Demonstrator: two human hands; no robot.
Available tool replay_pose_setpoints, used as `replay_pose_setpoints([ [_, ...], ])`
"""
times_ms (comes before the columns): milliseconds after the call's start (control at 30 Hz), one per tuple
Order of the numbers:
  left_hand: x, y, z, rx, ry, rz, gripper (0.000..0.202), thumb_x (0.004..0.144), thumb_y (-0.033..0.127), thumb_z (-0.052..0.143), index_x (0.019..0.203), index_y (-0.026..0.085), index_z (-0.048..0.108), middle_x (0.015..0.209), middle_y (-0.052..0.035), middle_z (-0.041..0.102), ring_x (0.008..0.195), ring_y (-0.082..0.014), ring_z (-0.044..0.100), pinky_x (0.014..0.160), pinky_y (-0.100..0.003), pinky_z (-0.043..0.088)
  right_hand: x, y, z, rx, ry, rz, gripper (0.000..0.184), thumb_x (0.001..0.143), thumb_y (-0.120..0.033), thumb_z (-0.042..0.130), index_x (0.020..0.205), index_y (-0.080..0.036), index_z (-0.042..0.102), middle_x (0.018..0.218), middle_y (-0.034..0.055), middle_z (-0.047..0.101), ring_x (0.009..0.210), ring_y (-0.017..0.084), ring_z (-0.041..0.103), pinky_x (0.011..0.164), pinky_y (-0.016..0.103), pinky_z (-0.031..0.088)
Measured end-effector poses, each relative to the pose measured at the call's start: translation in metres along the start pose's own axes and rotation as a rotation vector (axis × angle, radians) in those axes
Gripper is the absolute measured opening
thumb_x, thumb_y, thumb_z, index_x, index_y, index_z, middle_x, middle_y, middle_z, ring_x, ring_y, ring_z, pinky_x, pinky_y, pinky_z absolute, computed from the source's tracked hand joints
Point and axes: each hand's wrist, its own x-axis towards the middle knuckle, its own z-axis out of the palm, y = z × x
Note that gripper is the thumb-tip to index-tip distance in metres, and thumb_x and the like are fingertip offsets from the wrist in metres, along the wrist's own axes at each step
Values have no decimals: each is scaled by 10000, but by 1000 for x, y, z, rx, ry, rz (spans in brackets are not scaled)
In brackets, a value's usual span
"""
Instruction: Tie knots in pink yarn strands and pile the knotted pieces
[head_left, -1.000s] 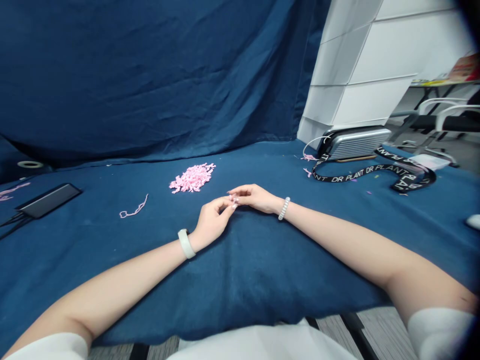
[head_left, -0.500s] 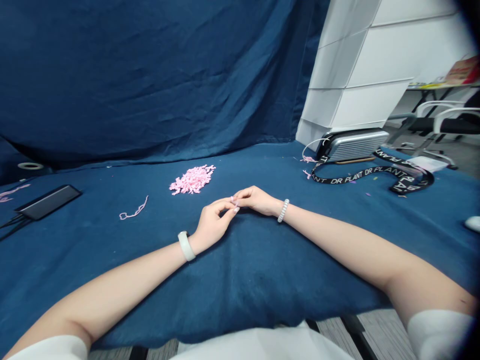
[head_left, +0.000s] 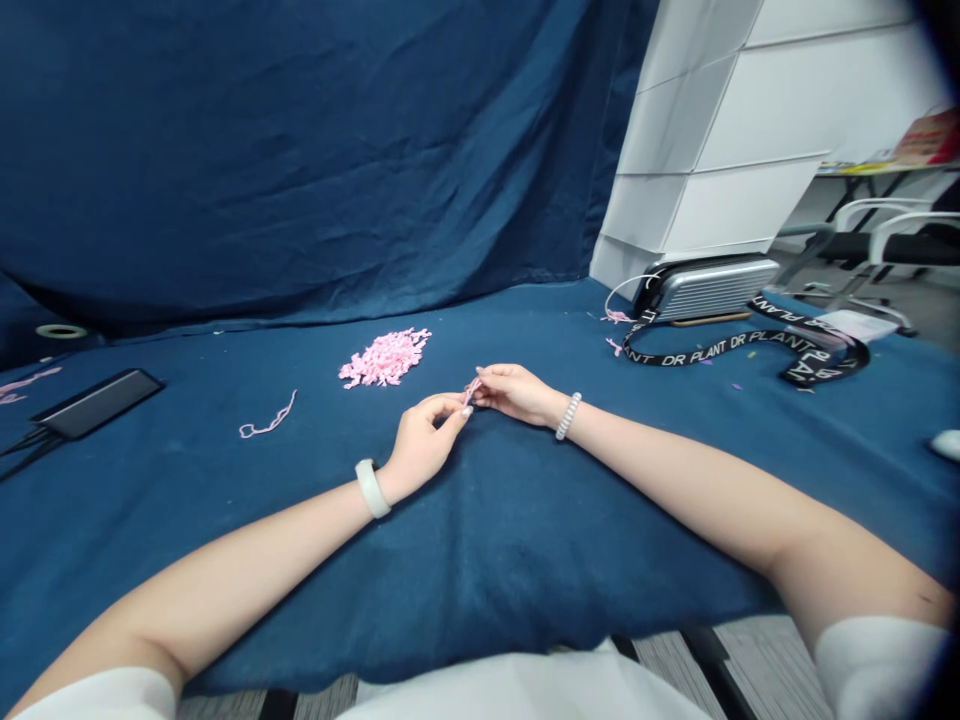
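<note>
Between my fingertips is a small pink string, thin and partly hidden. My left hand, with a pale bangle at the wrist, pinches its lower end. My right hand, wearing a coiled bracelet, has thumb and fingers closed on the upper end. Both hands are just above the blue cloth. Beyond them, slightly left, lies a heap of short pink knotted pieces. A loose pink string with a loop at one end rests on the cloth to the left.
At far left are a dark rectangular device with cables, more pink strings and a roll of tape. A silver ribbed case stands at back right, with a black lettered lanyard before it. A blue curtain hangs behind.
My fingertips have drawn slightly apart, the right hand's rising a little, so the pink string shows stretched between them. The heap and the loose string stay put.
</note>
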Motion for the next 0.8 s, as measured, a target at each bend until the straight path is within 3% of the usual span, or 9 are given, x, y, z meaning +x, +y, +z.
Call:
replay_pose_setpoints([
  [233, -3, 6, 0, -47, -55, -84, 203, 821, 335, 541, 778, 155, 622, 682, -37, 670, 667, -168, 642, 665, -266, 483, 2, 1, -2, 3, 82, -1, 312, 741, -395, 669, 633, -104, 646, 595, 33, 601, 600, 100, 550, 647, 259, 444],
  [533, -2, 4, 0, -46, -63, -61, 208, 831, 339, 521, 758, 161, 602, 672, -29, 652, 652, -160, 629, 662, -266, 472, 1, 1, 1, -59, 54, -21, 363, 671, -452, 709, 605, -105, 625, 579, 23, 585, 570, 97, 523, 610, 267, 415],
  [800, -2, 3, -1, -9, -29, -16, 219, 845, 334, 499, 742, 160, 583, 707, -28, 637, 677, -149, 592, 674, -264, 454, 1, -3, 0, 21, 76, 6, 365, 672, -458, 708, 605, -112, 613, 585, 14, 580, 567, 93, 530, 622, 266, 437],
])
